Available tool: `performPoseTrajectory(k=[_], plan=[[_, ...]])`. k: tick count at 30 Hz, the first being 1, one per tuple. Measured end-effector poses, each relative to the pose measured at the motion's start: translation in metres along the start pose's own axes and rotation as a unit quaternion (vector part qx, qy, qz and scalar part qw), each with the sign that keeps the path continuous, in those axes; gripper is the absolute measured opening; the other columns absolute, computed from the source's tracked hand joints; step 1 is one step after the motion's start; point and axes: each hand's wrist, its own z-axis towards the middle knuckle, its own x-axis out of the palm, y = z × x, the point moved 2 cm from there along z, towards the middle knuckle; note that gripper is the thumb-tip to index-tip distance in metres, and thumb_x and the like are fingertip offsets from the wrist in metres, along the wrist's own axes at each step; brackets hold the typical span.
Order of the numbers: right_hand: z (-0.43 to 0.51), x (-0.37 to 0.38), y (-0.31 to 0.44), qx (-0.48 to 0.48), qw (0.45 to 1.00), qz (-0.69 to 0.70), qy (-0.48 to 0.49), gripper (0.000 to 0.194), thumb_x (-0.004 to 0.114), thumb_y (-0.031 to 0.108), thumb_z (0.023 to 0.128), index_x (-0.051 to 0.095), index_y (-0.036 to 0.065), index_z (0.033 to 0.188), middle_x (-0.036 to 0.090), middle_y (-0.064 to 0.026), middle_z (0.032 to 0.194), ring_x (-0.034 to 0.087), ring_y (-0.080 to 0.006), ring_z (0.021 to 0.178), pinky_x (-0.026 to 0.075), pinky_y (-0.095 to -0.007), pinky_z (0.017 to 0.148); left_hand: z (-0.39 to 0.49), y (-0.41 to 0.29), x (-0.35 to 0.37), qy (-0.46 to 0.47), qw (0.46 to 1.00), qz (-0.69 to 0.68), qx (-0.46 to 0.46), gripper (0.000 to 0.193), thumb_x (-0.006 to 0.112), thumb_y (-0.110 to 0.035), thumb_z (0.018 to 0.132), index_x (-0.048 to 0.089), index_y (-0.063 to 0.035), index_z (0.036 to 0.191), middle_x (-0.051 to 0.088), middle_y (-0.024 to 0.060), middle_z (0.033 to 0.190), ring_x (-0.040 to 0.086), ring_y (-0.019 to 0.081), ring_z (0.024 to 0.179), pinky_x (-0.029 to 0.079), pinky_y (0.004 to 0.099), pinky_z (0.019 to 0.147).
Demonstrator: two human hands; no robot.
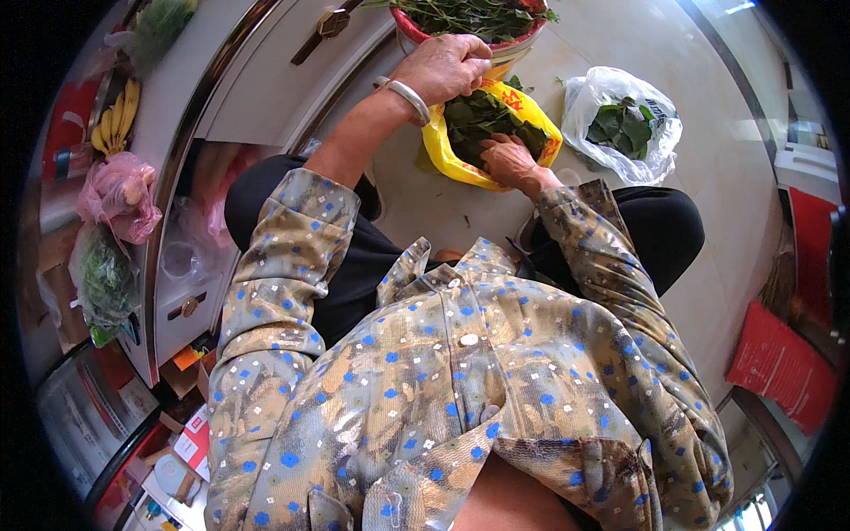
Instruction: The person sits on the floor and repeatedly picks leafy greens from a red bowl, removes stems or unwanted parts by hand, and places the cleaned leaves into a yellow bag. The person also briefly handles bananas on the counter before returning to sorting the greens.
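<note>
A yellow plastic bag (446,159) with red print stands on the floor between my knees, its mouth spread wide. Dark green leaves (475,119) fill it. My right hand (512,161) reaches over the near rim, its fingertips among the leaves and partly hidden. Over the bag's far left rim is my left hand (446,68), with a silver bangle (408,97) at the wrist. Its fingers are curled together, and whether they pinch the rim or a leaf is hidden. Just beyond stands a bucket (514,50) with a red rim, heaped with leafy green stems (465,18).
A white plastic bag (627,169) with more leaves stands on the tiled floor (704,143) to the right. White cabinets (279,86) run along the left, with bananas (117,119) and a pink bag (119,192) on the counter. A red sheet (783,372) lies far right.
</note>
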Motion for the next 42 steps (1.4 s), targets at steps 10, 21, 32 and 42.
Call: performPoseTrajectory(k=[10, 21, 32, 42], plan=[[0.009, -0.084, -0.027, 0.265, 0.852, 0.405, -0.201, 0.022, 0.061, 0.015, 0.073, 0.061, 0.008, 0.094, 0.063, -0.0106, 0.076, 0.061, -0.021, 0.071, 0.047, -0.0318, 0.064, 0.01, 0.004, 0.001, -0.02, 0.999, 0.038, 0.027, 0.026, 0.055, -0.02, 0.081, 0.059, -0.0017, 0.099, 0.064, 0.0131, 0.08, 0.062, 0.0193, 0.066, 0.048, 0.031, 0.067], [-0.001, -0.151, -0.011, 0.181, 0.398, 0.874, -0.212, 0.023, 0.048, 0.006, 0.087, 0.047, 0.0, 0.109, 0.056, -0.0094, 0.098, 0.058, -0.0178, 0.087, 0.051, -0.0318, 0.077, 0.01, 0.015, 0.01, 0.041, 0.987, -0.154, -0.023, 0.079, 0.073, -0.034, 0.069, 0.034, 0.006, 0.125, 0.055, 0.0129, 0.1, 0.053, 0.0176, 0.093, 0.043, 0.0271, 0.082], [0.002, -0.154, -0.005, 0.139, 0.306, 0.917, -0.215, 0.022, 0.042, 0.017, 0.09, 0.048, 0.003, 0.106, 0.058, -0.0081, 0.097, 0.059, -0.0174, 0.086, 0.051, -0.0334, 0.077, 0.005, 0.005, 0.007, 0.053, 0.957, -0.25, -0.137, 0.02, 0.06, -0.018, 0.082, 0.056, -0.0073, 0.098, 0.062, 0.0012, 0.08, 0.06, 0.0066, 0.065, 0.048, 0.0184, 0.056], [0.008, -0.161, 0.004, 0.13, 0.388, 0.88, -0.241, 0.016, 0.047, 0.013, 0.089, 0.05, 0.002, 0.1, 0.058, -0.0067, 0.093, 0.059, -0.016, 0.085, 0.051, -0.0308, 0.077, 0.006, 0.013, 0.012, -0.008, 0.966, -0.233, -0.108, 0.037, 0.06, -0.01, 0.08, 0.045, -0.0044, 0.113, 0.057, 0.0052, 0.084, 0.06, 0.0115, 0.068, 0.049, 0.0224, 0.056]])
